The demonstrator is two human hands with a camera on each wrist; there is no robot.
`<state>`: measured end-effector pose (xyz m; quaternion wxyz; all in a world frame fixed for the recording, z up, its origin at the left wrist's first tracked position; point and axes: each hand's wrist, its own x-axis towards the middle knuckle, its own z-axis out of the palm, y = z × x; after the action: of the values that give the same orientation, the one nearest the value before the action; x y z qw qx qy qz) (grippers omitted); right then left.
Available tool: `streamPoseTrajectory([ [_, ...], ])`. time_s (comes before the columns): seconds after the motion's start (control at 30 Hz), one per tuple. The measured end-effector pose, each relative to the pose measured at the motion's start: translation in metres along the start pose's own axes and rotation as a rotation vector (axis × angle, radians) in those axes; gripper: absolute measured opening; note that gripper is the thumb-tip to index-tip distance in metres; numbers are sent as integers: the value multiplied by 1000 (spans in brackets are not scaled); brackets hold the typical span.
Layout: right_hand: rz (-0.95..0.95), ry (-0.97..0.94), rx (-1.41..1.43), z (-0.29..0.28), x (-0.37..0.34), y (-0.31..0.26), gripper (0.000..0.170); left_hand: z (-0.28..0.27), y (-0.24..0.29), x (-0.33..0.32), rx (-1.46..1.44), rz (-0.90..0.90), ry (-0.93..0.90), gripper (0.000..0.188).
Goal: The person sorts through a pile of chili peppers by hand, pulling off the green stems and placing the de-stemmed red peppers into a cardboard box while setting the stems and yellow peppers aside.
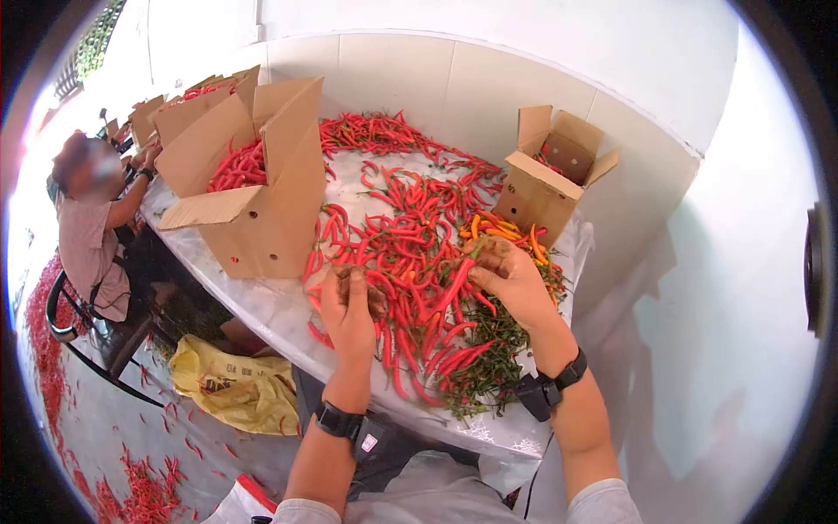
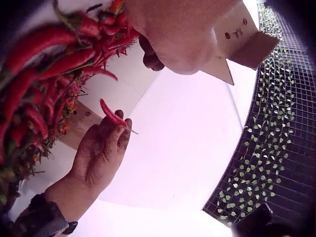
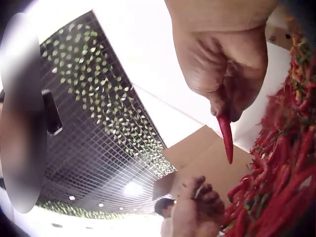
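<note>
My right hand (image 1: 513, 281) pinches a red chili pepper (image 1: 459, 281) by its green stem end, over the pile. In the right wrist view this chili (image 3: 225, 138) points down from the fingertips. My left hand (image 1: 347, 306) hovers at the near left side of the pile, its dirt-stained fingers loosely curled with nothing seen in them. Beneath both hands spreads a heap of red chilies (image 1: 410, 236) on the plastic-covered table (image 1: 262, 301). Green stems and small chilies (image 1: 493, 354) lie below my right hand, and orange chilies (image 1: 497, 229) lie beyond it.
A large cardboard box (image 1: 284, 210) with red chilies stands at the left; a smaller box (image 1: 541, 196) stands at the back right by the wall. Another person (image 1: 92, 210) sits at far left. A yellow sack (image 1: 231, 384) and scattered chilies (image 1: 148, 489) lie on the floor.
</note>
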<state>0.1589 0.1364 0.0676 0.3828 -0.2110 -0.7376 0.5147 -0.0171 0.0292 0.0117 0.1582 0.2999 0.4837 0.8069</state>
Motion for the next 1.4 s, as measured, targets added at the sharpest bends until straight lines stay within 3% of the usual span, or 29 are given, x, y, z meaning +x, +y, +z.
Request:
streamPoseTrajectory([
  [0.07, 58, 31, 177, -1, -5, 0, 23, -2, -4, 2, 37, 30, -38, 16],
  [0.13, 137, 56, 292, 0, -10, 0, 24, -3, -3, 1, -19, -78, -120, 16],
  [0.17, 119, 24, 219, 2, -10, 0, 24, -3, -3, 1, -46, -132, -162, 16],
  [0.27, 79, -43, -28, 12, -12, -5, 20, 0, -12, 1, 21, -15, -339, 18],
  [0.37, 15, -46, -244, 26, -18, -6, 17, 9, -7, -10, 252, 253, -523, 21],
  [0.4, -42, -41, -258, 28, -18, 2, 18, 10, 2, -15, 321, 160, -588, 25],
  [0.47, -47, 27, -226, 31, -21, 5, 23, 11, 1, -19, 409, 179, -633, 27],
  [0.57, -113, 56, -528, 28, -22, -1, 28, 12, 6, -20, 515, 293, -673, 26],
  [0.8, -124, 82, -798, 30, -22, -7, 38, 14, 1, -23, 570, 432, -675, 26],
  [0.87, -76, 43, -731, 30, -22, -6, 39, 16, 0, -24, 574, 512, -653, 26],
  [1.2, -2, -60, -324, 29, -18, 4, 38, 16, 3, -24, 550, 382, -656, 23],
  [1.4, 220, -59, -139, 28, -20, -5, 37, 16, 3, -24, 481, 337, -647, 22],
])
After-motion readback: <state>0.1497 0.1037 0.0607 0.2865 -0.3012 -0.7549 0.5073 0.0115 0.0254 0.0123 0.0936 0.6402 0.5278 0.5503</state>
